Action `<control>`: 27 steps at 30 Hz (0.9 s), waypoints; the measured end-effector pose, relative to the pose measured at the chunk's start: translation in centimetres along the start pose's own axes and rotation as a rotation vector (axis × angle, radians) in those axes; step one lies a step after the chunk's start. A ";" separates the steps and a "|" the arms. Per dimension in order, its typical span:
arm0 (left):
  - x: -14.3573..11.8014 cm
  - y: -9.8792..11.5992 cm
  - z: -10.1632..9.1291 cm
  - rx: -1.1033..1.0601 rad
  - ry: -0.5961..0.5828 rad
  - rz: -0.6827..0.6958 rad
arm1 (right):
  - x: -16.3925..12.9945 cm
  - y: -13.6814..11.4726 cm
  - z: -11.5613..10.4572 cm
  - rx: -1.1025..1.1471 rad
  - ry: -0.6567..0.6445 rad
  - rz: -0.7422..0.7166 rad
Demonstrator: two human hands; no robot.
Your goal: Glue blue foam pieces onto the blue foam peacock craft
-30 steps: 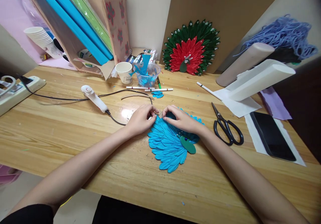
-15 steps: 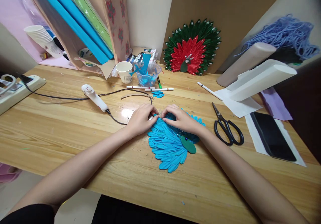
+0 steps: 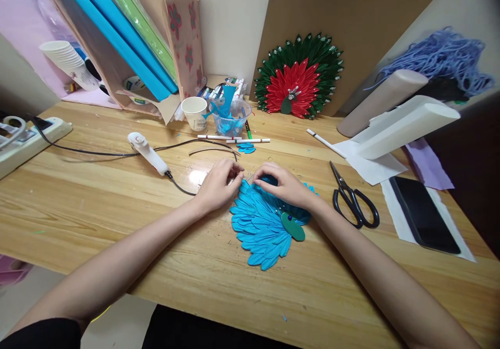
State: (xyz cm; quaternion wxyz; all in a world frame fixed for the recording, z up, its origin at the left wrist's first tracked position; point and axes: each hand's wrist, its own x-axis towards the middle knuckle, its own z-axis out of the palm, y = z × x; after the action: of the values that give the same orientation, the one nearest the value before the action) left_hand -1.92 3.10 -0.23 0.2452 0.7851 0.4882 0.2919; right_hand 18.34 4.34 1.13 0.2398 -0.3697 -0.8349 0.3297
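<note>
A fan-shaped craft of layered blue petals lies on the table, with a green oval piece carrying a dark blue bead at its right. My left hand is at the craft's upper left edge, fingers curled and thumb pressed in; what they hold is hidden. Over the top of the craft, my right hand is bent in a pinch and covers some petals. Whatever sits between its fingertips is too small to name. Faint thin strands show between the two hands.
Behind my left hand lie a white corded tool and loose blue petals. Black-handled scissors and a phone are at the right. A paper cup, a clear bowl and a red-and-green petal fan stand behind.
My hands have drawn slightly apart; the left fingertips have shifted a little left and the right ones a little right. The blue craft stays in place.
</note>
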 end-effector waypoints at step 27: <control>-4.8 5.6 0.3 0.346 -0.401 0.538 | -1.4 4.0 -6.7 -0.294 -0.099 0.691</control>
State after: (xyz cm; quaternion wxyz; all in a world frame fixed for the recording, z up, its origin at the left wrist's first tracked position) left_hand 0.05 -3.53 2.28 0.1144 0.9565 0.2490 0.0999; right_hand 25.35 7.79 2.48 0.0185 -0.6436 -0.7100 0.2853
